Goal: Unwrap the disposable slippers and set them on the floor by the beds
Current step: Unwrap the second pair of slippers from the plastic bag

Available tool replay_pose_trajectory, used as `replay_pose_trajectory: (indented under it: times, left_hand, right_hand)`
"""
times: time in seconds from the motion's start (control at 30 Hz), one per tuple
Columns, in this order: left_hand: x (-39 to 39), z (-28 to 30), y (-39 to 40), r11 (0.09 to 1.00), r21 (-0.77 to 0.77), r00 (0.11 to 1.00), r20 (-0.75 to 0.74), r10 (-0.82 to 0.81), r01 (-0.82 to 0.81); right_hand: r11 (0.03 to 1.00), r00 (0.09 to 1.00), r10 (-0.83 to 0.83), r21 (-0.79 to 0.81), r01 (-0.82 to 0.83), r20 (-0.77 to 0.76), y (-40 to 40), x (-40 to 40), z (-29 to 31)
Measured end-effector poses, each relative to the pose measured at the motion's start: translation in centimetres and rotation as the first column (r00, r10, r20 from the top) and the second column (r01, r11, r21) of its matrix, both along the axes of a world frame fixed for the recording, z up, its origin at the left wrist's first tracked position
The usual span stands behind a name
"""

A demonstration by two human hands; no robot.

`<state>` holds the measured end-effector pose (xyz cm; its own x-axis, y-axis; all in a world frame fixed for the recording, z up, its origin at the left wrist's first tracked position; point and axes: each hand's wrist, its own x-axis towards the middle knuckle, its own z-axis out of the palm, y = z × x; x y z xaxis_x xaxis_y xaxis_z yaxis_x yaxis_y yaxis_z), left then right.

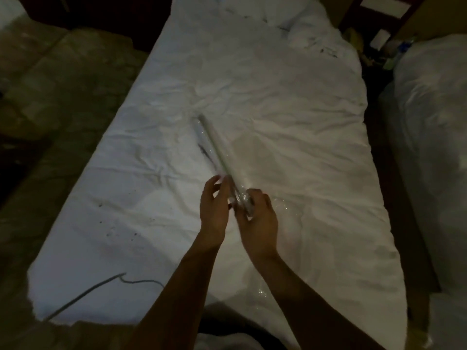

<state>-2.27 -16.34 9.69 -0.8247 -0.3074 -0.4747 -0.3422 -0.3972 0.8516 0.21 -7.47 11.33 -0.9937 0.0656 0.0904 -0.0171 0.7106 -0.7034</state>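
A flat pack of white disposable slippers in clear plastic wrap (217, 150) is held edge-on above the white bed (141, 188), pointing away from me. My left hand (214, 208) grips the near end of the pack from the left side. On the right side, my right hand (257, 213) pinches the crinkled wrap at that same near end. The slippers stay inside the wrap. Some loose clear plastic (283, 203) glints on the sheet just right of my right hand.
A dark cable (101, 289) lies across the bed's near left corner. Patterned carpet (50, 102) runs along the left side. A second white bed (434, 137) stands at the right, with a narrow dark gap (379, 157) between. Cluttered items (394, 49) sit at the far right.
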Motion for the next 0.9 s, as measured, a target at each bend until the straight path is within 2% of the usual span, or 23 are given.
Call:
replay_pose_trajectory:
  times: [0.03, 0.07, 0.1, 0.17, 0.3, 0.4, 0.5, 0.7, 0.8, 0.9]
  left_hand:
    - [-0.1, 0.5, 0.1, 0.976, 0.212, 0.998, -0.053, -0.046, 0.057]
    - [-0.2, 0.9, 0.0, 0.935, 0.333, 0.99, -0.108, -0.091, 0.123]
    - [-0.1, 1.2, 0.1, 0.912, 0.373, 0.981, -0.148, -0.125, 0.172]
    - [-0.1, 1.4, 0.1, 0.935, 0.302, 0.977, -0.154, -0.147, 0.188]
    - [-0.2, 1.0, -0.2, 0.964, 0.171, 0.973, -0.139, -0.183, 0.205]
    - [-0.6, 1.1, -0.5, 0.965, 0.137, 0.97, -0.129, -0.206, 0.223]
    - [-1.1, 1.3, -0.5, 0.968, 0.107, 0.97, -0.123, -0.212, 0.225]
    - [-2.0, 1.6, -1.1, 0.973, 0.157, 0.984, -0.081, -0.158, 0.169]
    - [-2.5, 1.9, -1.5, 0.97, 0.208, 0.991, -0.083, -0.107, 0.122]
    - [-2.6, 2.0, -1.6, 0.974, 0.196, 0.991, -0.097, -0.097, 0.114]
  right_hand:
    - [0.987, 0.997, 0.059, 0.151, -0.049, -0.058, -0.2, 0.4, -0.1]
    - [0.957, 0.989, 0.117, 0.278, -0.088, -0.091, -0.3, 0.8, -0.2]
    - [0.927, 0.983, 0.156, 0.358, -0.111, -0.1, -0.3, 1.0, -0.2]
    - [0.9, 0.977, 0.199, 0.409, -0.151, -0.078, 0.1, 1.1, 0.0]
    - [0.892, 0.949, 0.307, 0.368, -0.262, -0.069, 1.9, 1.2, -0.1]
    - [0.9, 0.943, 0.317, 0.347, -0.264, -0.104, 2.5, 1.3, 0.1]
    - [0.866, 0.938, 0.333, 0.427, -0.261, -0.1, 2.1, 1.2, 0.2]
    - [0.788, 0.922, 0.358, 0.578, -0.213, -0.148, 1.3, 0.4, 0.5]
    - [0.709, 0.876, 0.471, 0.638, -0.302, -0.109, 1.3, 1.0, 0.2]
    - [0.687, 0.862, 0.506, 0.615, -0.387, -0.022, 1.2, 1.4, 0.3]
